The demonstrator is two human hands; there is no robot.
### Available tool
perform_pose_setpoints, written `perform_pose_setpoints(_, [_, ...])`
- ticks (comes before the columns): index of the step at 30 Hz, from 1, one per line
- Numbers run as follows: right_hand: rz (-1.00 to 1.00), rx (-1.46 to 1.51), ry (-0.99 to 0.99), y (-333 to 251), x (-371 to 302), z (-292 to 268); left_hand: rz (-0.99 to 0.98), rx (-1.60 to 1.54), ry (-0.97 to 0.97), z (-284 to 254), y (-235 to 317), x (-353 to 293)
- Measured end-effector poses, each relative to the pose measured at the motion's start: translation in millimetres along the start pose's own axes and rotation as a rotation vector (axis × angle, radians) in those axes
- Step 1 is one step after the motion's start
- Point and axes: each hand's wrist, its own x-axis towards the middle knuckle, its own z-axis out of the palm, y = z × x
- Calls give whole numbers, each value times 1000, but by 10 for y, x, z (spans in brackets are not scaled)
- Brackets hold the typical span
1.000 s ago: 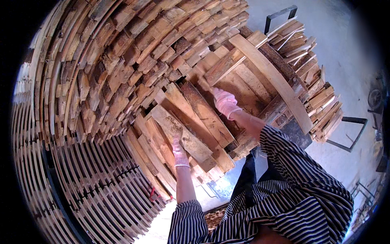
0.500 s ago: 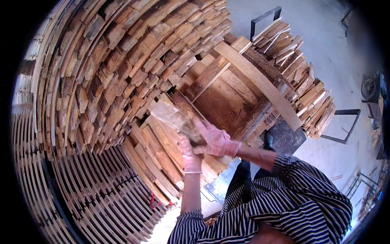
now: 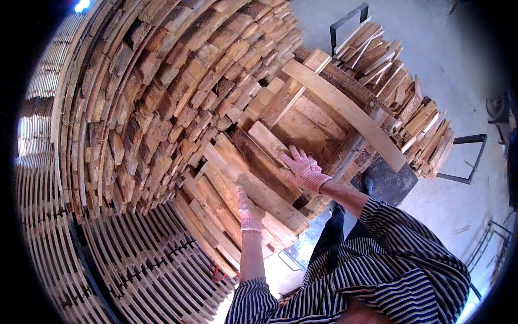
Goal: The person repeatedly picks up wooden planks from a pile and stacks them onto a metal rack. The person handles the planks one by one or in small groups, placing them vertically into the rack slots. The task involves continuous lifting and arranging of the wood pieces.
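Both my hands wear pale pink knit gloves. My left hand (image 3: 250, 209) is at the lower edge of a long, light wooden board (image 3: 272, 200), fingers closed along that edge; part of the board is smeared by motion. The board lies slanted over a layer of other boards (image 3: 216, 197). My right hand (image 3: 305, 170) has its fingers spread and rests at the side of a narrow wooden plank (image 3: 268, 139). That plank lies next to a dark, bark-edged board (image 3: 253, 154), beside a wooden-walled recess.
A tall stack of rough boards (image 3: 156, 97) rises at the left, above rows of thin slats (image 3: 156, 259). One curved-looking plank (image 3: 345, 113) bridges the recess. Split offcuts (image 3: 399, 92) are piled at the right, between black metal frames (image 3: 469, 156).
My hands were together on a short, blurred piece of wood. They are now apart, the right one farther right with fingers spread. The long board and the narrow plank now show beneath them.
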Motion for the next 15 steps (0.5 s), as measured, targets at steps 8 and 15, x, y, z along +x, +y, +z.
perform_pose_setpoints(8, [-31,391,-137,-136,-151,-508,55,261,-488,649,-90,98])
perform_pose_setpoints(15, [52,126,-1,-192,556,-95,962,1895,-139,269,-92,758])
